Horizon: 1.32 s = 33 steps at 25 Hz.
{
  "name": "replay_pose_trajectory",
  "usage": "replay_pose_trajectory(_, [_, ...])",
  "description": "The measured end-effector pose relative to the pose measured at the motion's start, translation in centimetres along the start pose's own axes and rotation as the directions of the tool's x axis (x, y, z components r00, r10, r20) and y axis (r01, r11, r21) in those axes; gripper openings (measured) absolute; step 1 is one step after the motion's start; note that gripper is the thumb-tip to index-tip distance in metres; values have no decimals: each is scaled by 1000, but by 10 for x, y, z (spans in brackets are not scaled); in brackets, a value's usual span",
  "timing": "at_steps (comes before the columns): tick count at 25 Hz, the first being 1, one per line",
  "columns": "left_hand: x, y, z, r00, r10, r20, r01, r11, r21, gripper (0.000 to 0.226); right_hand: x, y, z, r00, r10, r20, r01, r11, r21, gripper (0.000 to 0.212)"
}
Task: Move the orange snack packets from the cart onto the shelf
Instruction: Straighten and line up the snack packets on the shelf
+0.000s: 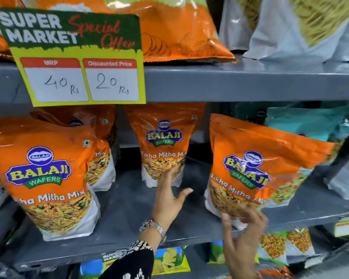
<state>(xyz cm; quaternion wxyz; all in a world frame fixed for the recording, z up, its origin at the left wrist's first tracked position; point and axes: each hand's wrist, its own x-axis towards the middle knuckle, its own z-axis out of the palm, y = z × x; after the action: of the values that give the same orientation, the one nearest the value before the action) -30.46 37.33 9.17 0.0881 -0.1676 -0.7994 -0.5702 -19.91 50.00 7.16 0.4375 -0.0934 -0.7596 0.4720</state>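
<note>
Several orange snack packets stand on the grey middle shelf (129, 200). One packet (48, 174) is at the front left with another (101, 148) behind it. A third packet (163, 143) stands further back in the middle. My left hand (169, 196), with a watch on the wrist, is open and its fingertips touch the lower front of that middle packet. A fourth packet (256, 168) leans tilted at the shelf's front right. My right hand (244, 226) is blurred, fingers spread, against its bottom edge. No cart is in view.
A yellow and green price sign (75, 57) hangs from the upper shelf edge (230, 83). Above lie an orange bag (175, 31) and grey bags (302, 27). Teal packets (314, 123) stand right of the orange ones. More packets (169, 260) fill the shelf below.
</note>
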Motion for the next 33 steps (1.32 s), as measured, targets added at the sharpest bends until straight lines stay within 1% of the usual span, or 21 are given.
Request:
replay_pose_trajectory(1, [3, 7, 11, 993, -27, 113, 31, 999, -38, 75, 7, 6, -16, 997, 28, -76, -29, 999, -16, 63])
replay_pose_trajectory(2, [6, 13, 22, 975, -67, 212, 83, 994, -66, 85, 15, 8, -29, 988, 99, -114, -103, 994, -23, 71])
replay_pose_trajectory(3, [10, 16, 31, 948, -110, 299, 137, 988, -73, 92, 22, 13, -37, 976, 189, -104, -193, 981, -26, 82])
replay_pose_trajectory(4, [13, 22, 40, 918, -143, 370, 177, 982, -61, 95, 29, 19, -45, 962, 271, -42, -272, 962, -33, 90])
replay_pose_trajectory(5, [14, 25, 47, 895, -163, 415, 197, 980, -41, 93, 33, 25, -48, 943, 328, 57, -327, 944, -41, 93])
replay_pose_trajectory(6, [15, 27, 52, 885, -166, 435, 197, 980, -28, 87, 35, 29, -48, 926, 345, 154, -341, 939, -50, 90])
replay_pose_trajectory(7, [13, 28, 55, 887, -166, 432, 197, 980, -28, 79, 36, 31, -46, 921, 324, 215, -319, 946, -60, 85])
replay_pose_trajectory(9, [7, 27, 54, 905, -175, 387, 218, 974, -69, 68, 37, 34, -39, 928, 278, 248, -275, 960, -49, 77])
replay_pose_trajectory(11, [1, 22, 40, 921, -195, 336, 242, 964, -106, 66, 37, 34, -28, 918, 262, 296, -270, 963, -13, 75])
replay_pose_trajectory(13, [-4, 9, 18, 943, -212, 256, 249, 961, -122, 66, 35, 28, -12, 905, 225, 360, -243, 970, 6, 73])
replay_pose_trajectory(16, [-13, -5, -19, 961, -249, 123, 263, 958, -115, 70, 32, 18, 19, 860, 195, 472, -254, 965, 65, 71])
replay_pose_trajectory(19, [-23, -11, -48, 964, -265, -3, 263, 958, -116, 64, 31, 5, 46, 799, 156, 581, -271, 955, 116, 65])
replay_pose_trajectory(21, [-26, -13, -58, 967, -254, -32, 250, 963, -104, 61, 30, 5, 56, 773, 152, 615, -274, 956, 108, 68])
replay_pose_trajectory(25, [-31, -14, -62, 966, -252, -61, 249, 967, -57, 64, 31, 5, 58, 745, 194, 638, -291, 956, 48, 67])
replay_pose_trajectory(27, [-33, -7, -65, 965, -260, -24, 259, 965, -44, 71, 35, 3, 55, 722, 204, 661, -298, 954, 31, 67])
replay_pose_trajectory(28, [-32, 0, -67, 967, -253, -21, 251, 967, -51, 79, 37, 2, 53, 710, 210, 672, -301, 953, 21, 69])
replay_pose_trajectory(29, [-30, 10, -70, 972, -227, -62, 222, 972, -81, 87, 39, 3, 50, 701, 213, 680, -304, 953, 14, 71])
replay_pose_trajectory(30, [-27, 24, -74, 971, -176, -159, 162, 982, -98, 91, 40, 5, 49, 693, 220, 686, -306, 952, 4, 76])
replay_pose_trajectory(31, [-23, 42, -76, 956, -74, -283, 55, 996, -72, 89, 40, 6, 48, 684, 237, 690, -314, 949, -15, 81])
replay_pose_trajectory(32, [-18, 63, -77, 917, 57, -394, -52, 998, 21, 82, 38, 6, 48, 673, 256, 694, -325, 945, -34, 84])
replay_pose_trajectory(33, [-14, 84, -77, 866, 182, -466, -135, 982, 133, 73, 35, 6, 49, 666, 266, 697, -336, 941, -39, 81])
